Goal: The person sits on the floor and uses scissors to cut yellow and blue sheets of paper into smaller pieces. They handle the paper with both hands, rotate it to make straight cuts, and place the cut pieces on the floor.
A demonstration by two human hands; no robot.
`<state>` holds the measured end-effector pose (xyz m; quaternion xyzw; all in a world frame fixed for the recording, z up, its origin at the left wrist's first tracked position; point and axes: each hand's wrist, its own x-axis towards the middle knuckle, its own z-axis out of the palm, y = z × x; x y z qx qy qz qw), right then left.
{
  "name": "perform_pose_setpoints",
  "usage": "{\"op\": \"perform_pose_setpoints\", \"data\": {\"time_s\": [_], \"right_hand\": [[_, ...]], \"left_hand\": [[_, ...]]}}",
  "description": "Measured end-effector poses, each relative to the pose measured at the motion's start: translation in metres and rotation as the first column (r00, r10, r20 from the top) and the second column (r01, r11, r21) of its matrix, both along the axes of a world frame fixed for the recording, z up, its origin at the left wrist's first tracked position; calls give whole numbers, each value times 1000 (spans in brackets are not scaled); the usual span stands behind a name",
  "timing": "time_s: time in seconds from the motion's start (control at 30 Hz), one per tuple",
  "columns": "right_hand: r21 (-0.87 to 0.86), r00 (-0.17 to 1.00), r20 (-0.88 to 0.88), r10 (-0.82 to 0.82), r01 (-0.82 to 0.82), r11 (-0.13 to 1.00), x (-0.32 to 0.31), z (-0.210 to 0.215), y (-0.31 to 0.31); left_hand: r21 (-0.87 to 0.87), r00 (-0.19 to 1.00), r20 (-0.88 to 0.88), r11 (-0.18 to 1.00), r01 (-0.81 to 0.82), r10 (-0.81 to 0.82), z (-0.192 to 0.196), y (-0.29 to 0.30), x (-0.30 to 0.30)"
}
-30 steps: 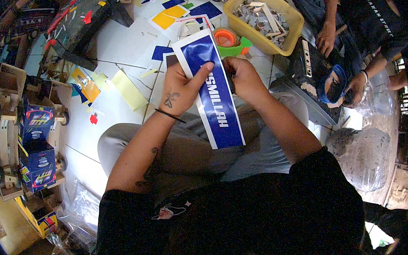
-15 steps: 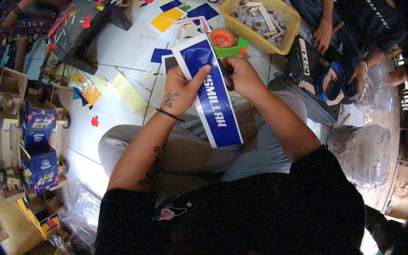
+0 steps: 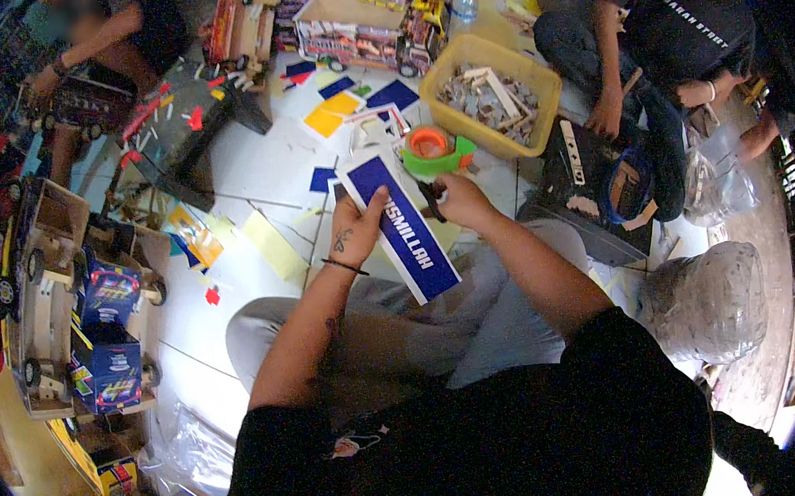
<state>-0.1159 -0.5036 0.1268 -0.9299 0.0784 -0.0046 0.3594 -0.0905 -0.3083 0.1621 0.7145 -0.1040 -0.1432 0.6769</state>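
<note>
Over my crossed legs, my left hand (image 3: 357,231) grips a long blue sticker strip (image 3: 408,240) with white lettering and a white border. The thumb lies on its face, and the fingers are behind it. The strip slants, its lower end toward my right. Close to the strip's right edge, my right hand (image 3: 466,202) is closed round black-handled scissors (image 3: 432,202). The blades are mostly hidden, so whether they touch the strip I cannot tell. Just beyond the scissors lies a green tape dispenser (image 3: 439,162) with an orange roll (image 3: 427,142).
A yellow tub (image 3: 541,141) of wood scraps stands ahead. Coloured sheets (image 3: 333,114) litter the white tiles. Wooden toy trucks (image 3: 105,327) stand at left, another truck (image 3: 351,35) at the far side. One person (image 3: 683,15) sits at right beside a black box (image 3: 596,198); another person (image 3: 104,32) works far left.
My view has tilted up, bringing more of the far side in. The strip leans more, its lower end swung rightward. Both hands keep their holds.
</note>
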Motion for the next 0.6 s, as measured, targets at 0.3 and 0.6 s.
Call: {"op": "perform_pose_setpoints", "data": {"time_s": [0.3,0.6], "right_hand": [[-549,967,-232,107,-221,806,-10,-37,21],[-571,962,-179,205,-271,775,-10,-58,28]], "left_hand": [[163,983,56,970,-182,175,-44,14,22],[455,979,205,883,-115,22,-38,22,10]]}}
